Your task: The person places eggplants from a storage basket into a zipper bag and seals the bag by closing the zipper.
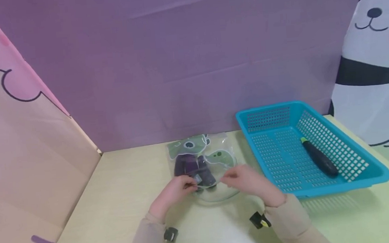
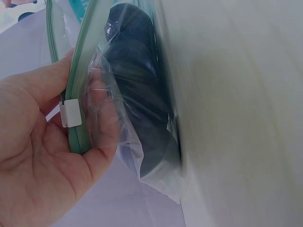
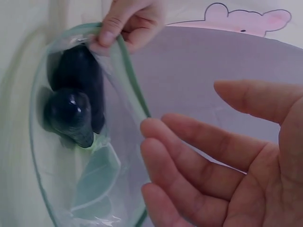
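Observation:
A clear zip bag with green dinosaur prints lies on the table, several dark purple eggplants inside it. Its mouth faces the person and stands parted. My left hand grips the green zip edge near the white slider, its fingers reaching behind the clear plastic. Across the mouth, my right hand has its fingertips at the other green edge. In the right wrist view its thumb stands apart from the relaxed fingers, with nothing pinched between them.
A blue plastic basket with perforated sides stands to the right of the bag. One eggplant with a green stem end lies in it. A purple backdrop rises behind the table, and a printed panel borders the left side.

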Tool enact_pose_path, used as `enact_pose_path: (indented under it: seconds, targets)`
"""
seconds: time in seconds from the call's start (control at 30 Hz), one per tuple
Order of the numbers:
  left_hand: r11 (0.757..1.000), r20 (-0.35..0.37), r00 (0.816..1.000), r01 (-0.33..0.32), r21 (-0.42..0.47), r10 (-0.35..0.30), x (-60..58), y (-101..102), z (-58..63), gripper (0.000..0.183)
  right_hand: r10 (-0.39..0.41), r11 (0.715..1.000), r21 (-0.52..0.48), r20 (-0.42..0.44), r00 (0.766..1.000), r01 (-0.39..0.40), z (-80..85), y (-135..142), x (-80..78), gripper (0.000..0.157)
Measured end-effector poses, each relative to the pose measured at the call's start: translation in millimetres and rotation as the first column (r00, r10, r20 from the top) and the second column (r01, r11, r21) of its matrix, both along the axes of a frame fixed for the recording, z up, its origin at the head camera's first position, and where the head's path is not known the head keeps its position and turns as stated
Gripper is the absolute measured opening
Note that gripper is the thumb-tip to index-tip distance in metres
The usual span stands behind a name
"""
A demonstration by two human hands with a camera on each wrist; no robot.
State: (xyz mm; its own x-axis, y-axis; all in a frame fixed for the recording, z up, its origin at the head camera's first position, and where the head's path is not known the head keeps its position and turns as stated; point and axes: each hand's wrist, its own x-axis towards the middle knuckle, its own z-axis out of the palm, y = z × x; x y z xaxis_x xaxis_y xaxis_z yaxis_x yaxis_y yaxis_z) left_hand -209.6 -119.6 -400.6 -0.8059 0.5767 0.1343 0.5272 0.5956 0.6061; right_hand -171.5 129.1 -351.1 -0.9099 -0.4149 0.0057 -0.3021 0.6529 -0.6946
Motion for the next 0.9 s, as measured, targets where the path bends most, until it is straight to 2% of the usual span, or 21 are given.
enact_pose_path:
  seconds: [0.23, 0.43, 0.7, 0.9]
  targets:
    - [1.000, 0.004, 1.000, -0.004, 0.001, 0.004, 0.9, 0, -0.2, 0.009, -0.050, 0.998, -0.023, -0.018, 0.999, 0.050, 9.8, 7, 3.1, 0.030]
    - [1.000, 0.000, 1.000, -0.007, -0.001, 0.007, 1.4, 0, -0.6, 0.010, -0.052, 0.998, -0.034, -0.028, 0.998, 0.051, 16.7, 13, 8.4, 0.029]
    - [1.000, 0.012, 1.000, -0.018, -0.011, 0.018, 0.0, 0, -1.1, 0.010, -0.063, 0.997, 0.038, -0.048, 0.997, 0.065, 32.8, 19, 11.2, 0.032]
    - [1.000, 0.016, 1.000, -0.019, -0.016, 0.020, -1.3, 0, -2.3, 0.010, -0.062, 0.994, 0.083, -0.097, 0.993, 0.071, 41.9, 29, 8.2, 0.028]
